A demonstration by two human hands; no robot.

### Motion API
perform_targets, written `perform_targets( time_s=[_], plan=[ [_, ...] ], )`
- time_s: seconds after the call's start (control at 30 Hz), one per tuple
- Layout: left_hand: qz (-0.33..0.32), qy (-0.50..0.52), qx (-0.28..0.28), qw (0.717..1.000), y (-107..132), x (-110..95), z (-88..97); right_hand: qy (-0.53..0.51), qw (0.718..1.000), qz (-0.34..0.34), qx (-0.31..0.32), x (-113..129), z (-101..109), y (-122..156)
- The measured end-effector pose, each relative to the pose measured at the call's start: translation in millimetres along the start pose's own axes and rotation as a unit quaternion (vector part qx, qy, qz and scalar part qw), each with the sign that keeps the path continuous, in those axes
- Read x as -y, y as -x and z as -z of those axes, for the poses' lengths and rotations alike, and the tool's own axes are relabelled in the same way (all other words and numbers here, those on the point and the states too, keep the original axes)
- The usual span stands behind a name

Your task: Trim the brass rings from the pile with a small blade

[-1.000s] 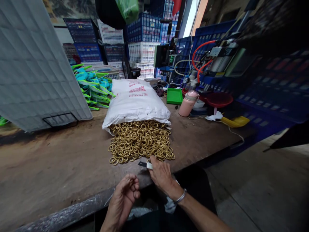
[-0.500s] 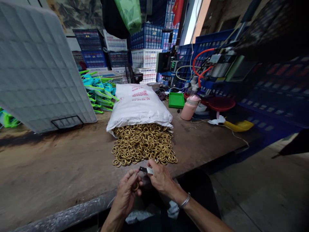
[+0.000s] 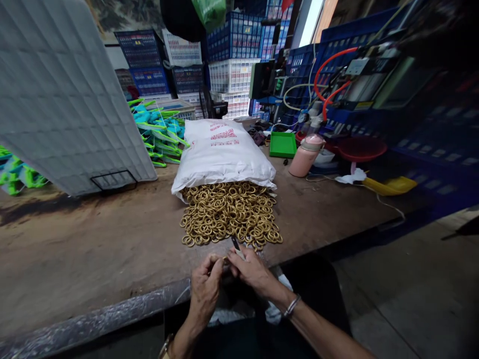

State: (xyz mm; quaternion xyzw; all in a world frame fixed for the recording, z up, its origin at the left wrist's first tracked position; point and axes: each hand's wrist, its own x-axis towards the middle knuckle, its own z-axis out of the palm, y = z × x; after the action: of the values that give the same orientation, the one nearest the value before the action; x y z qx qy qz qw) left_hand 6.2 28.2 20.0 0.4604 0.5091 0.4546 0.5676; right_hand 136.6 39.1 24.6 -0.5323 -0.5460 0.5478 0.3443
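A heap of brass rings (image 3: 230, 214) spills from the open mouth of a white sack (image 3: 222, 152) on the worn brown table (image 3: 93, 244). Both my hands meet at the table's near edge, just in front of the heap. My left hand (image 3: 206, 289) pinches a single brass ring between fingers and thumb. My right hand (image 3: 252, 271) is closed on a small dark blade (image 3: 236, 246) that points up towards the heap, its tip beside the ring. A metal bracelet is on my right wrist.
A grey panel (image 3: 63, 99) leans at the left, with green and blue plastic parts (image 3: 159, 132) behind it. A green tray (image 3: 282, 144), pink flask (image 3: 307, 155), red bowl (image 3: 361, 148) and yellow scoop (image 3: 391, 186) stand at the right. Stacked crates fill the back.
My left hand rose from my lap with a ring and met my right hand. The right hand lifted the blade off the table edge and turned it upright against the ring.
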Motion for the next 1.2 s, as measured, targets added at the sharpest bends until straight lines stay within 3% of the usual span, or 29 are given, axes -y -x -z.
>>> perform_targets(
  time_s=[0.07,0.23,0.3,0.47,0.57,0.63,0.8,1.0,1.1,1.2],
  plan=[
    [-0.001,0.003,0.021,1.000,1.0,-1.5,-0.5,-0.010,1.000,-0.002,-0.009,-1.4,-1.0,-1.4],
    [0.119,0.068,0.063,0.989,1.4,-1.0,1.3,0.031,0.998,0.013,-0.060,-0.1,-3.7,-5.0],
    [0.140,0.087,0.073,0.984,1.4,-0.8,1.6,0.050,0.997,0.020,-0.064,-0.3,-4.0,-5.6],
    [0.141,0.111,0.088,0.980,2.9,-0.4,0.8,0.063,0.996,0.030,-0.046,-1.9,-1.6,-5.3],
    [0.133,0.121,0.080,0.980,3.3,1.9,1.1,0.118,0.989,0.042,-0.072,-3.6,1.7,-3.2],
    [0.120,0.118,0.069,0.983,2.7,3.7,1.7,0.199,0.975,0.061,-0.081,-5.2,3.6,-0.2],
    [0.092,0.086,0.062,0.990,-0.4,7.8,2.5,0.361,0.927,0.096,-0.033,-7.1,3.2,7.6],
    [0.093,0.075,0.046,0.992,4.2,6.2,2.7,0.440,0.892,0.096,-0.032,-13.2,0.5,5.4],
    [0.090,0.069,0.073,0.991,14.1,-2.2,3.5,0.471,0.877,0.083,-0.037,-12.2,3.0,4.8],
    [0.087,0.138,0.097,0.982,21.5,-10.0,4.3,0.483,0.872,0.063,-0.052,-5.1,6.5,4.2]
  ],
)
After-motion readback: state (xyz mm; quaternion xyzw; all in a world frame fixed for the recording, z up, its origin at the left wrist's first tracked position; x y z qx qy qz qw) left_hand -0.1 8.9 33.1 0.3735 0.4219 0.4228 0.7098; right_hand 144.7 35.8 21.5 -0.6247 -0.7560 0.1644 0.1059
